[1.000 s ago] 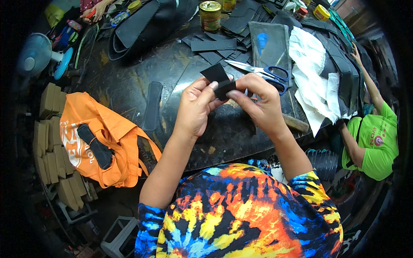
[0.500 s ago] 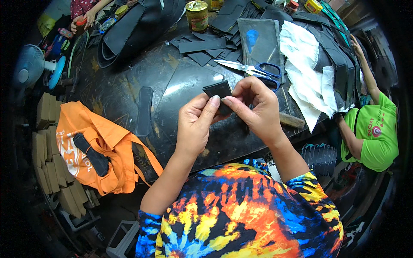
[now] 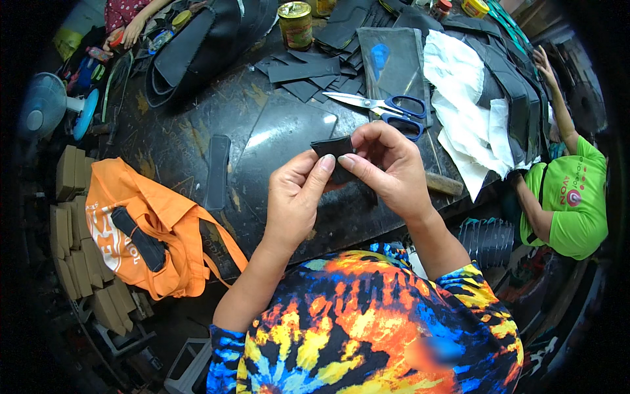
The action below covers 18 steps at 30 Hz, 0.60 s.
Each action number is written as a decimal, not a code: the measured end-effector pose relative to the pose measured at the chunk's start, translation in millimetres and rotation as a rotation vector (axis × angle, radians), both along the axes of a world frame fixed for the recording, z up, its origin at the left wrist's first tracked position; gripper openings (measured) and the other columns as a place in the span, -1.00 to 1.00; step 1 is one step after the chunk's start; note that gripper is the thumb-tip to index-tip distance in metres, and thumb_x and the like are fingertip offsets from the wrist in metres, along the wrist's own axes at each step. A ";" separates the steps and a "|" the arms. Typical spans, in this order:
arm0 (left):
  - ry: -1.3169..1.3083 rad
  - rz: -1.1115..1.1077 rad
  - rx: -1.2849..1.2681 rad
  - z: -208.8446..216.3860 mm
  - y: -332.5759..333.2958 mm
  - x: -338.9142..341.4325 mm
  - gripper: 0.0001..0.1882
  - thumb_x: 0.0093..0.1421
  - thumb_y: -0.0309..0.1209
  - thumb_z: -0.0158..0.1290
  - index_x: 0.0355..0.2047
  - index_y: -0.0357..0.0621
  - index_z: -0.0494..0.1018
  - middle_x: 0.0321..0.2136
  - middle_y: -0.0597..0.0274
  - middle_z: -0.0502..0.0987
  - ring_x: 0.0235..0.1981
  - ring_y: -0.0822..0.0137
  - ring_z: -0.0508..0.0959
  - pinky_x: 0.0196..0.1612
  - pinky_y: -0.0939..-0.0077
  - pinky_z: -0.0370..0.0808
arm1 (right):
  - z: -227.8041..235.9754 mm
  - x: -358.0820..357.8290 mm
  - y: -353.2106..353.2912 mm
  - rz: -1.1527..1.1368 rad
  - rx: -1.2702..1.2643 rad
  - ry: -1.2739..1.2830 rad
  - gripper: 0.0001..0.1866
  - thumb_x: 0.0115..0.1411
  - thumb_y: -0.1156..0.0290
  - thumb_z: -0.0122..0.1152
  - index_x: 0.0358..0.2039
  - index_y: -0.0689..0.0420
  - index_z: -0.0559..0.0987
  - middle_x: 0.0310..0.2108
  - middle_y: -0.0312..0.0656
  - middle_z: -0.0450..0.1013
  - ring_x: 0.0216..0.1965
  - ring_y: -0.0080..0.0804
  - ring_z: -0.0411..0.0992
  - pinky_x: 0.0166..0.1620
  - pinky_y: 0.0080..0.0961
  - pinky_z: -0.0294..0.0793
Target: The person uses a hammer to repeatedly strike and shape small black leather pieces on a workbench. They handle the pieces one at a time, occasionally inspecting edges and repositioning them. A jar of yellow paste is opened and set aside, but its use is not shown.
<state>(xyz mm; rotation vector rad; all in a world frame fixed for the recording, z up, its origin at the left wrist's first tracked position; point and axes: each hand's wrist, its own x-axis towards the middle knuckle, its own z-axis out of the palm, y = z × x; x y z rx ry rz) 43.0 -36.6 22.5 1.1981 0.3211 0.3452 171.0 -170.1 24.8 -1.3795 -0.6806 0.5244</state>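
Dark tabletop [image 3: 180, 128], both grips [image 3: 295, 194] [image 3: 394, 169] — pinched, black piece [image 3: 333, 147]

At mid-frame, your left hand [image 3: 296, 200] and right hand [image 3: 392, 167] pinch a folded black piece [image 3: 332, 147] between them above the dark counter [image 3: 180, 141]. Scissors [image 3: 378, 104] lie above and right of centre; an orange bag [image 3: 186, 226] sits at the frame's left.

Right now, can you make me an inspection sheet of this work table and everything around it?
Surface: dark, shiny, scuffed tabletop.
Things in hand: small folded black piece.
Clutter: blue-handled metal scissors, crumpled white sheet, heaped flat black strips.
Hands: left hand and right hand both pinch the folded piece.
Cables: nothing seen clearly.
Surroundings: orange cloth bag and white-and-blue fan leftward; person in bright green shirt rightward.
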 end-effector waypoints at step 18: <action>0.045 0.440 0.377 -2.2 116.9 -87.5 -0.75 0.42 -0.56 0.09 0.08 -0.27 0.52 -0.03 0.13 0.64 -0.01 0.34 0.65 0.03 0.48 0.61 | -3.1 119.8 79.1 0.145 0.026 0.158 -0.65 0.36 0.57 0.23 0.08 0.27 0.35 -0.30 -0.13 0.53 -0.22 -0.27 0.71 -0.20 -0.54 0.75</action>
